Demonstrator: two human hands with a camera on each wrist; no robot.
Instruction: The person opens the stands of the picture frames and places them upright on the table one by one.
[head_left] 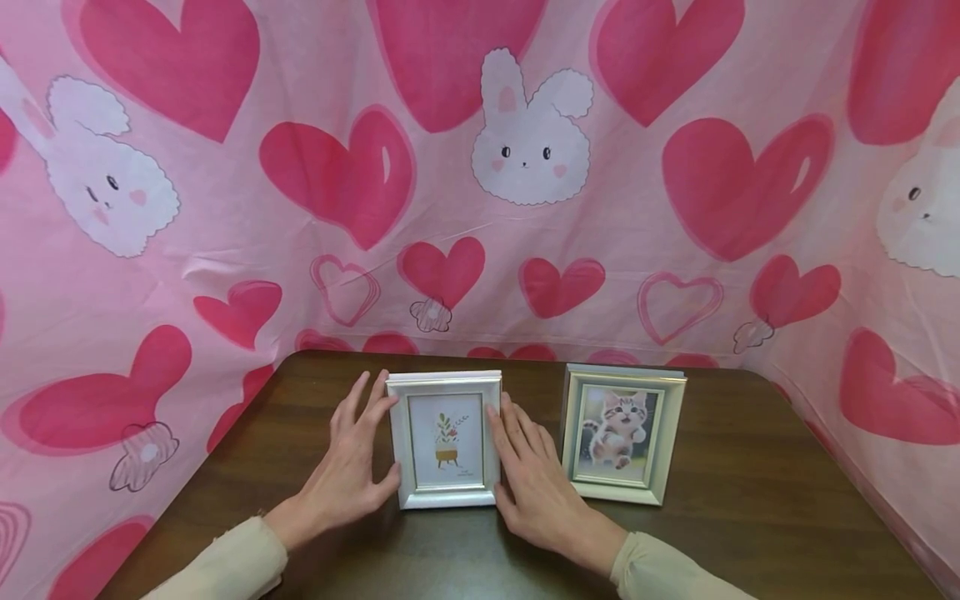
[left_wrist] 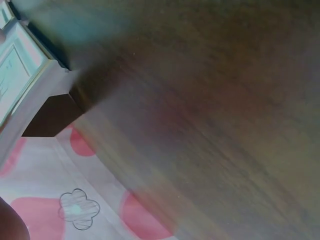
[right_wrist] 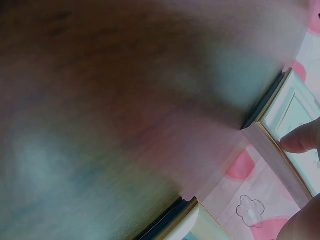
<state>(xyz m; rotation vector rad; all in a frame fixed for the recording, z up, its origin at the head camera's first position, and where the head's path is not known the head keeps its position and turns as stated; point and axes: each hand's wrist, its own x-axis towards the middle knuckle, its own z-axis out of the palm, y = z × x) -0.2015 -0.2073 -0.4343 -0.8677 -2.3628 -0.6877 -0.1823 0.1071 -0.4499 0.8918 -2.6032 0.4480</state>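
A silver-white picture frame stands upright on the table, with a potted-plant print facing me. At its left edge is my left hand, fingers spread and extended, a fingertip near the upper corner and the thumb by the lower side. My right hand lies along the right edge with its fingers mostly straight and fingertips touching the side. The right wrist view shows a digit against the front of this frame. A corner of the frame appears in the left wrist view.
A second, pale gold frame with a kitten picture stands right of my right hand, slightly angled. Both frames are on a dark brown wooden table. Pink cloth with hearts and rabbits hangs behind and along the sides.
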